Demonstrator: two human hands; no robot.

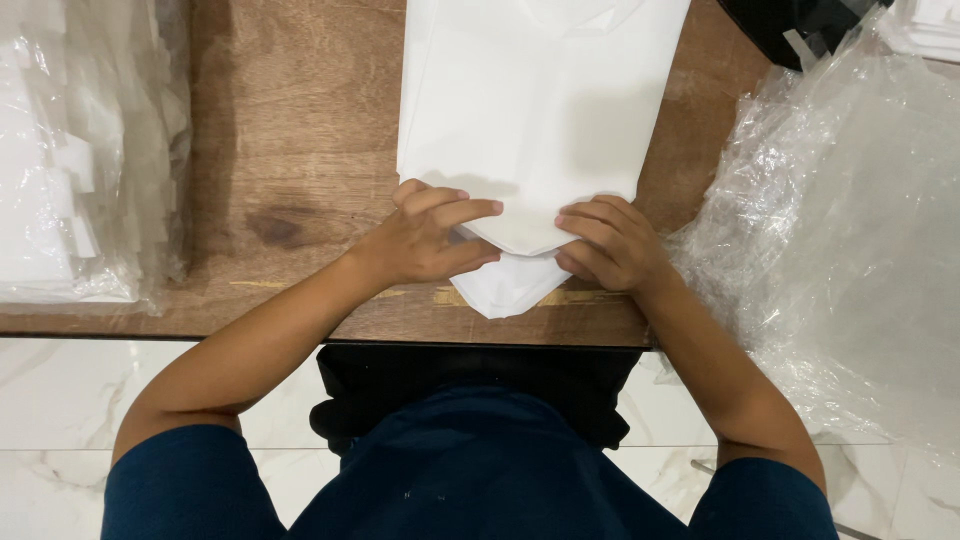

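A brown wooden desk (pixel 290 150) with visible grain and a dark knot filled most of the view, its near edge meeting a pale marbled floor (pixel 60 400). On the right, a large crumpled clear plastic bag (pixel 850 250) spread over the desk edge, glossy and wrinkled; what it held could not be told. On the left, another clear plastic bag (pixel 90 150) held a stack of white sheets with small tabs along their edges. At the far right corner lay a dark object (pixel 790 25), only partly in view. In the middle of the desk lay a white paper bag (pixel 540 110), flat, smooth and matte, reaching from the far edge toward the person, its near end folded into a point that hung slightly past the desk's near edge. The person, in dark blue sleeves, had both forearms stretched forward. The left hand (pixel 425 240) rested on the left of the folded end, its fingers (pixel 465 212) narrowly curled and pressing the fold. The right hand (pixel 615 245) mirrored it on the right, its fingers (pixel 590 225) bent close together, holding down the paper.
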